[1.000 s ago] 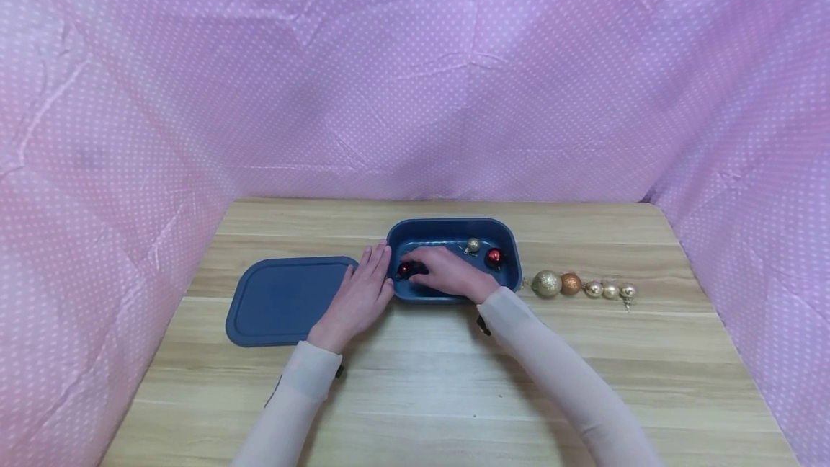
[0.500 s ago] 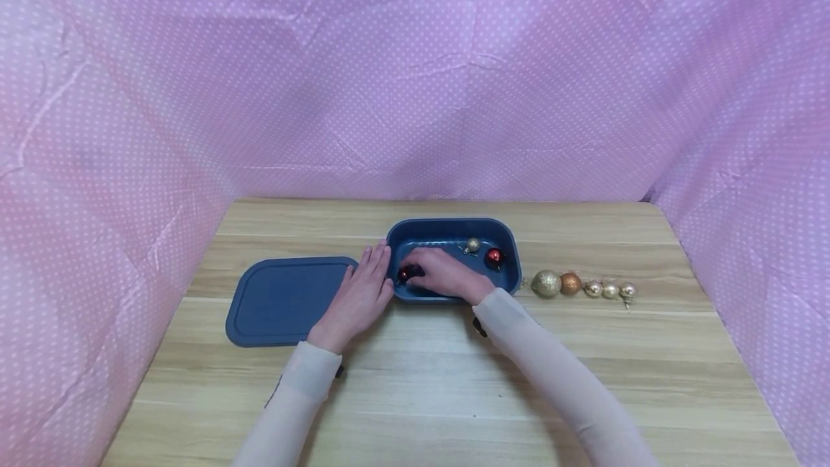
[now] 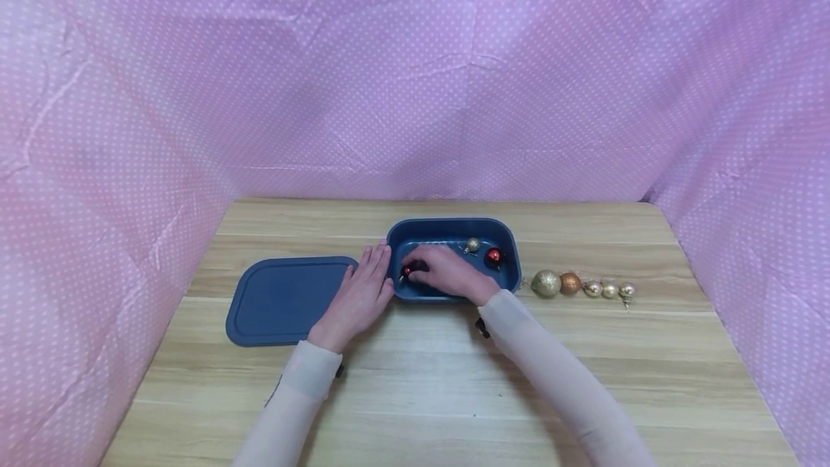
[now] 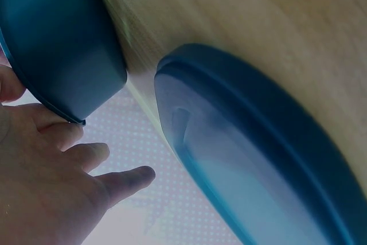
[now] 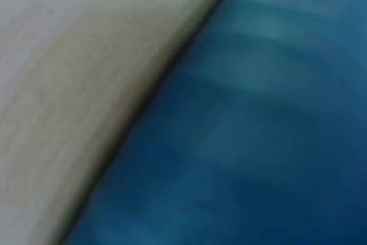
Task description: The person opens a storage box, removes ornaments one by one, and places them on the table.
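Observation:
A dark blue rectangular container (image 3: 512, 265) stands open mid-table. My right hand (image 3: 424, 269) reaches into its left end, fingers curled round a red bauble (image 3: 408, 269). Further right in the container lie a small gold bauble (image 3: 473, 244) and a second red bauble (image 3: 494, 256). My left hand (image 3: 369, 276) lies flat on the table, straight fingers against the container's left wall (image 4: 63, 55). The left wrist view shows those fingers (image 4: 123, 179) beside the wall. The right wrist view is a blur of blue container wall (image 5: 258, 130) and table (image 5: 63, 84).
The blue lid (image 3: 285, 300) lies flat to the left of the container, also close up as the lid (image 4: 258, 153). Right of the container is a row of baubles: gold glitter (image 3: 547, 283), orange (image 3: 570, 282), three small gold ones (image 3: 610, 289). Pink dotted cloth (image 3: 415, 78) surrounds the wooden table (image 3: 415, 380).
My right hand has shifted slightly inside the container, and the red bauble under its fingers has moved a little right and up. The left hand has stayed put.

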A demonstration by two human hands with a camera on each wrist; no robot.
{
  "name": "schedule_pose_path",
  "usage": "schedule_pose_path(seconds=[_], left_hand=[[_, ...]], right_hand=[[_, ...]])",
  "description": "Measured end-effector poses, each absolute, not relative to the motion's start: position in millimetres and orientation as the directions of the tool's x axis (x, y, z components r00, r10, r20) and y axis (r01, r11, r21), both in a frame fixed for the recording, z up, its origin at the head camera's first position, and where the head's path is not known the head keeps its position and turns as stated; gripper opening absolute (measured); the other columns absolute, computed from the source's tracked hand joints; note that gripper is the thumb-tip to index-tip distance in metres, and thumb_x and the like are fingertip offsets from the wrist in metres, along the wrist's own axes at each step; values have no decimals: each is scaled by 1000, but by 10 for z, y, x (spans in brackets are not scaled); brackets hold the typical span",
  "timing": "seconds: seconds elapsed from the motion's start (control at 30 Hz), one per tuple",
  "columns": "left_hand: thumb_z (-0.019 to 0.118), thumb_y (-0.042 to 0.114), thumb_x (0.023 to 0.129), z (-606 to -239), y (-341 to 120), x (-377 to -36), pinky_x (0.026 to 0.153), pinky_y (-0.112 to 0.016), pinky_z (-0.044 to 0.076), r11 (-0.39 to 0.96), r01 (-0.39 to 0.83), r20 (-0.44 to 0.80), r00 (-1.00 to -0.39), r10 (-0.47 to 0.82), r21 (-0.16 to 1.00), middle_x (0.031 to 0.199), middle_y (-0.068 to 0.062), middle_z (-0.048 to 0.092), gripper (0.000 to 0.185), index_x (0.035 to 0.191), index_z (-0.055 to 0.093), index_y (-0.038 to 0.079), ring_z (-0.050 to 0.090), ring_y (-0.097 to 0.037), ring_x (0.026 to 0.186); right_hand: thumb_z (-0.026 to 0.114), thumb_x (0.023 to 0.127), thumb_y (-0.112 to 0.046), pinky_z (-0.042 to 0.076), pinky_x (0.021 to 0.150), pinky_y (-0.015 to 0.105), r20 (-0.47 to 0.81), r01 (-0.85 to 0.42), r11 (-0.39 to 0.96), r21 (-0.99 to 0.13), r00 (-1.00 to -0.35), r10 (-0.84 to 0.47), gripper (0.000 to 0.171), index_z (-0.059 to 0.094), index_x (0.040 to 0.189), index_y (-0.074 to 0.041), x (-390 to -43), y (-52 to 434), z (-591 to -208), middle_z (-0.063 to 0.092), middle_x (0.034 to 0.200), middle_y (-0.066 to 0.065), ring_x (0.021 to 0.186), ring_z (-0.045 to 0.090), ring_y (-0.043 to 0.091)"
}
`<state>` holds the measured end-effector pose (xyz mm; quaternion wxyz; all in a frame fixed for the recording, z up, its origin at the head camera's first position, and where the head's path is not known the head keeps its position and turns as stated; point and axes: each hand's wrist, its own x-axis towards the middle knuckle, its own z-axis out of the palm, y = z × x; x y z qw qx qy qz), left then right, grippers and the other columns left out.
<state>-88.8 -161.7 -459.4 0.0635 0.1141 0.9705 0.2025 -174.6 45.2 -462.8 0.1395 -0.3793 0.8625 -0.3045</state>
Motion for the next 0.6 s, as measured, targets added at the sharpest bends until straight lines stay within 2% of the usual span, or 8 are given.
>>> schedule_pose_path(seconds=[0.6], left_hand=[[44, 29, 110, -4591, -1608, -882, 120, -68, 20, 888, 185, -71, -969, 236, 421, 173, -7, 15, 64, 165, 22, 7, 13, -34, 158]], right_hand=[[73, 99, -23, 51, 104, 41, 131, -535, 510, -674, -765, -630, 31, 74, 127, -9, -1621, 770, -4443, 73, 123, 3, 117, 66, 19]])
